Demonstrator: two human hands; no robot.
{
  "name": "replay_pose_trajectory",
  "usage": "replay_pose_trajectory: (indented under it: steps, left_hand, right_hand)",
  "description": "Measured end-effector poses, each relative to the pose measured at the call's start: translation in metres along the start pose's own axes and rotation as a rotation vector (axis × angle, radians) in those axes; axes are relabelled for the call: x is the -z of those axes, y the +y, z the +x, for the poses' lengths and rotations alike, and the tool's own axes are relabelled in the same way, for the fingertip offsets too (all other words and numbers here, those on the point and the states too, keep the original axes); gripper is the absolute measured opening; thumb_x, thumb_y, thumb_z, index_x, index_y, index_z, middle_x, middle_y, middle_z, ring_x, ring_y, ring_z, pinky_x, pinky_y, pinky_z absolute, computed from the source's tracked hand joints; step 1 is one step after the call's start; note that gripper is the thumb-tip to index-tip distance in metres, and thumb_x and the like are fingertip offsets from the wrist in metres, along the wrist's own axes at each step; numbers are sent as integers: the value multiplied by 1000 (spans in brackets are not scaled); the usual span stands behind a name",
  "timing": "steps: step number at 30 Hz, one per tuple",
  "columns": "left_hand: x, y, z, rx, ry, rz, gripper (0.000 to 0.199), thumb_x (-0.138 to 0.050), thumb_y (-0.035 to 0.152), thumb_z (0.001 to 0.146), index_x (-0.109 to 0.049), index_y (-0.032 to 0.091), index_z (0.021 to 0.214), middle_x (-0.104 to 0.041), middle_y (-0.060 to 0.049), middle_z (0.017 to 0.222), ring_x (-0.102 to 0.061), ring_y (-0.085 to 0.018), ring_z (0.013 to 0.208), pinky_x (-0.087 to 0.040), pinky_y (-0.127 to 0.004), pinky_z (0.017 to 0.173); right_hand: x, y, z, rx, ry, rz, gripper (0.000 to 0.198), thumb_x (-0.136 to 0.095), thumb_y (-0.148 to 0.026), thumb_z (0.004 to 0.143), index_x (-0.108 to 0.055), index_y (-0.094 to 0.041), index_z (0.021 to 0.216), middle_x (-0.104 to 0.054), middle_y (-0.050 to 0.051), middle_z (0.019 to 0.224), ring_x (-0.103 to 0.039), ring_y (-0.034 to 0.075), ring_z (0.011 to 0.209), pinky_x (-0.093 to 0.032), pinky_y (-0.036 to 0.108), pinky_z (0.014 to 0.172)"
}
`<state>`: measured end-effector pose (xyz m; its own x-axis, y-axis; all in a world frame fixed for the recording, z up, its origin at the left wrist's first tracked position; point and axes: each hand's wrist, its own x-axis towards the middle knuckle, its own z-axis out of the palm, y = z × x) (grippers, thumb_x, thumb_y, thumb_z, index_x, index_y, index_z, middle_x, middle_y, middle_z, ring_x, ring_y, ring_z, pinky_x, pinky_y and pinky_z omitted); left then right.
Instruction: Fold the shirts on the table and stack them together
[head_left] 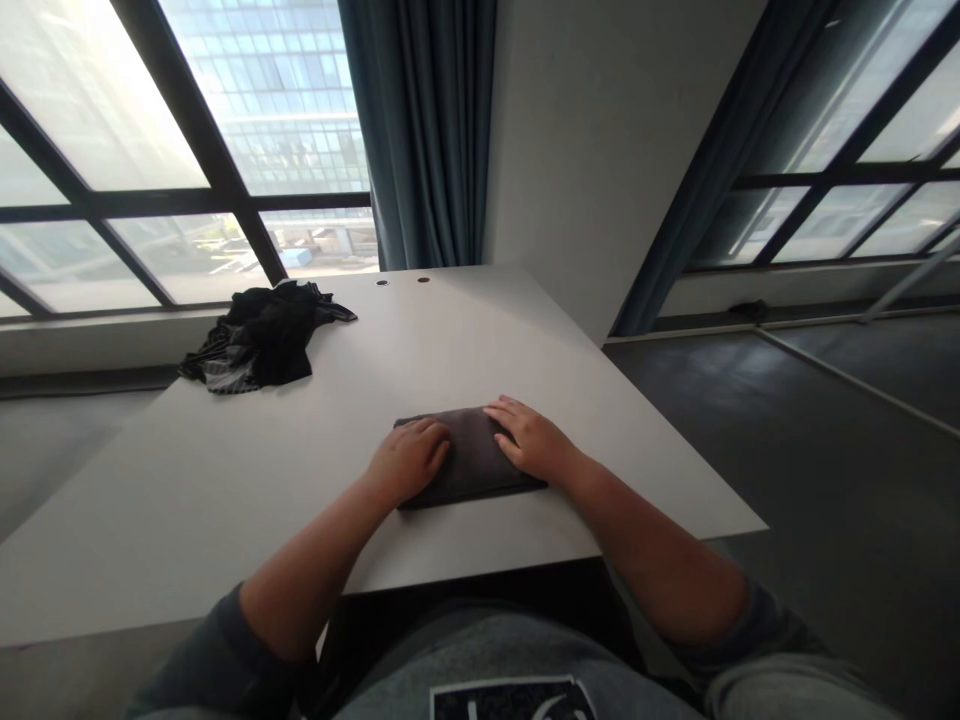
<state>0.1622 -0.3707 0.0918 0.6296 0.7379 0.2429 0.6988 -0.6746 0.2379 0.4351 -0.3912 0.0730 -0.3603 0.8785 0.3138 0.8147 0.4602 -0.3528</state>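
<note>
A dark brown-grey folded cloth (472, 455) lies flat on the white table (495, 350), close to its front edge. My left hand (409, 460) rests on the cloth's left side, palm down, with the fingers laid over the top. On the right side, my right hand (529, 440) lies flat, its fingers stretched out and the thumb apart. Neither hand grips the cloth; both touch it from above. The cloth looks like a neat rectangle with layered edges at the front.
A crumpled heap of black clothing (262, 335) with a striped part lies at the table's far left. Two round holes sit near the far edge. A blue-grey curtain (427, 130) and a pale pillar (600, 150) stand behind the table.
</note>
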Motion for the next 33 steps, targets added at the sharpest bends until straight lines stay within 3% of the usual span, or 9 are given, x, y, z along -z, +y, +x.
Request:
replay_pose_trajectory:
  steps: [3, 8, 15, 23, 28, 33]
  left_hand:
    - [-32, 14, 17, 62, 46, 34, 47, -48, 32, 103, -59, 14, 146, -57, -17, 155, -50, -33, 146, -38, -49, 121]
    - [-71, 8, 9, 101, -25, 63, 59, -42, 39, 106, -44, 17, 161, -38, -12, 169, -32, -34, 158, -28, -54, 129]
    - [-72, -1, -6, 163, -24, 56, 63, -43, 50, 105, -42, 23, 163, -36, -10, 170, -29, -32, 160, -23, -54, 130]
    - [-73, -14, -15, 317, -25, 5, 68, -41, 50, 105, -41, 13, 162, -28, -14, 173, -19, -32, 163, -19, -51, 131]
    - [-77, -36, -19, 487, 1, -87, 74, -41, 53, 103, -31, 14, 166, -19, -18, 175, -16, -36, 163, -15, -60, 129]
    - [-75, -62, -14, 663, 82, -213, 74, -40, 51, 103, -31, 11, 164, -35, -22, 169, -23, -39, 160, -11, -66, 128]
  right_hand:
    - [-24, -13, 17, -122, 9, -105, 64, -51, -29, 99, -46, -3, 158, -43, 23, 164, -33, 35, 157, -28, 53, 129]
    - [-58, -16, 5, -183, -77, -182, 66, -45, -37, 104, -41, -4, 161, -36, 20, 168, -30, 36, 159, -23, 56, 130]
    - [-59, -14, -4, -250, -103, -191, 73, -40, -49, 106, -37, -6, 164, -29, 20, 171, -26, 34, 160, -21, 56, 130]
    - [-60, -3, -14, -365, -77, -206, 79, -37, -54, 106, -32, -2, 164, -25, 23, 171, -24, 34, 161, -20, 52, 130]
    - [-65, 9, -20, -444, -52, -192, 77, -35, -53, 106, -33, -1, 164, -23, 25, 171, -23, 36, 161, -13, 59, 130]
    - [-69, 36, -20, -659, 23, -189, 79, -43, -54, 103, -40, 2, 158, -34, 32, 165, -28, 42, 158, -17, 63, 126]
